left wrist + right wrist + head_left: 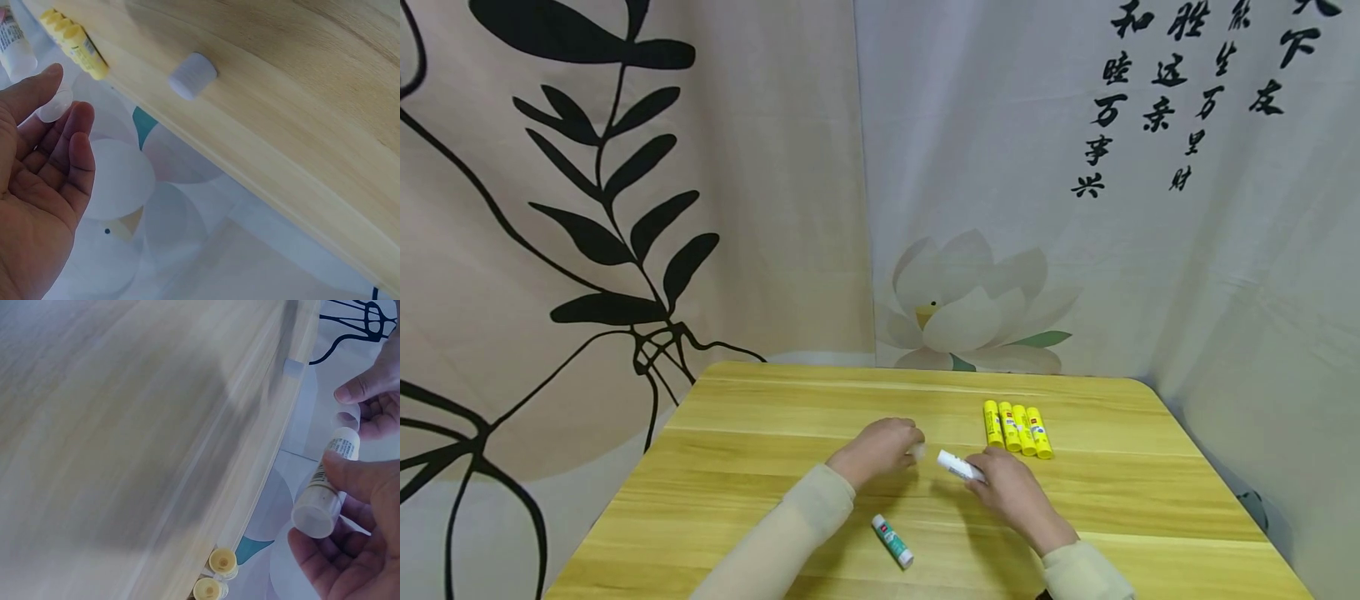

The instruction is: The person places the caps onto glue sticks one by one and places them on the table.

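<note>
Over the middle of the table, my right hand [1011,492] grips a white glue stick [958,465] by its lower part. Its upper end points toward my left hand [880,450]. In the left wrist view, the left thumb and fingers pinch a small translucent cap [56,106]. Seen from the right wrist, that cap is just off the upper end of the glue stick [337,456]. A white cap [194,76] rests on the table in the left wrist view; the left hand hides it in the head view.
Several yellow glue sticks [1018,429] lie side by side beyond my right hand. Closer to me, a glue stick with a green label [892,542] lies between my forearms. The wooden table [760,442] ends at a printed curtain [805,208] behind it.
</note>
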Action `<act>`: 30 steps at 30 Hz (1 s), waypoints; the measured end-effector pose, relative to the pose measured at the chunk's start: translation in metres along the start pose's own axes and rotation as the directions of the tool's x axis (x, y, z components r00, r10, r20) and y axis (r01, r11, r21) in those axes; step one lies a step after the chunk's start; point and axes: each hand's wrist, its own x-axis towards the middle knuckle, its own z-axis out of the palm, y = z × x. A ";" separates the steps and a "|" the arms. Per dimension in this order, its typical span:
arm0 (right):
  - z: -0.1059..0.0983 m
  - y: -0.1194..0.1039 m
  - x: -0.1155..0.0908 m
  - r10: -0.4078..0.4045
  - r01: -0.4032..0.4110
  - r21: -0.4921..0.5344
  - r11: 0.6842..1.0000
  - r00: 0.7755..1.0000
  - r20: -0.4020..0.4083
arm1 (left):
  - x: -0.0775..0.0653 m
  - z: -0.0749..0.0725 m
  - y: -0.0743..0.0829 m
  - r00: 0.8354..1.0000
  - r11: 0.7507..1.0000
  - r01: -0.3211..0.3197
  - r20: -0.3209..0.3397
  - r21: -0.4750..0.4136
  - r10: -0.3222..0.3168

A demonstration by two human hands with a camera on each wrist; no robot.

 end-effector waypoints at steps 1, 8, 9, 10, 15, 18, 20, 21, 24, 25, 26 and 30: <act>0.000 -0.001 0.000 -0.013 0.013 -0.003 1.000 1.000 -0.005 | 0.000 0.000 0.001 1.000 1.000 0.001 0.004 -0.003 -0.001; 0.001 -0.005 0.000 -0.060 0.060 0.000 0.998 0.998 -0.022 | 0.002 -0.003 0.005 1.000 1.000 0.007 0.024 -0.014 -0.006; 0.001 -0.005 0.001 -0.061 0.061 -0.002 0.998 0.998 -0.021 | 0.003 -0.003 0.005 1.000 1.000 0.007 0.025 -0.017 -0.006; 0.001 -0.005 0.001 -0.061 0.061 -0.004 0.998 0.998 -0.020 | 0.003 -0.003 0.006 1.000 1.000 0.006 0.028 -0.017 -0.005; 0.002 -0.006 0.002 -0.056 0.056 -0.013 0.998 0.998 -0.009 | 0.003 -0.004 0.008 0.999 1.000 -0.004 0.048 -0.030 0.006; 0.003 -0.007 0.002 -0.055 0.055 -0.016 0.998 0.998 -0.006 | 0.003 -0.005 0.009 0.998 1.000 -0.013 0.058 -0.026 0.015; 0.003 -0.007 0.003 -0.056 0.056 -0.017 0.998 0.998 -0.005 | 0.003 -0.005 0.009 0.998 0.999 -0.023 0.061 -0.024 0.025; 0.003 -0.008 0.003 -0.058 0.058 -0.019 0.998 0.998 -0.004 | 0.003 -0.005 0.009 0.998 0.999 -0.029 0.061 -0.024 0.030; 0.003 -0.008 0.003 -0.066 0.066 -0.021 0.998 0.998 -0.006 | 0.003 -0.005 0.010 0.997 0.998 -0.052 0.057 -0.031 0.053; 0.003 -0.009 0.003 -0.069 0.069 -0.021 0.997 0.998 -0.008 | 0.002 -0.005 0.010 0.997 0.998 -0.061 0.052 -0.033 0.062; 0.003 -0.009 0.003 -0.074 0.074 -0.021 0.997 0.997 -0.011 | 0.002 -0.005 0.011 0.996 0.997 -0.069 0.048 -0.033 0.071; 0.003 -0.011 0.002 -0.093 0.092 -0.018 0.996 0.996 -0.016 | 0.001 -0.005 0.013 0.994 0.995 -0.099 0.034 -0.019 0.100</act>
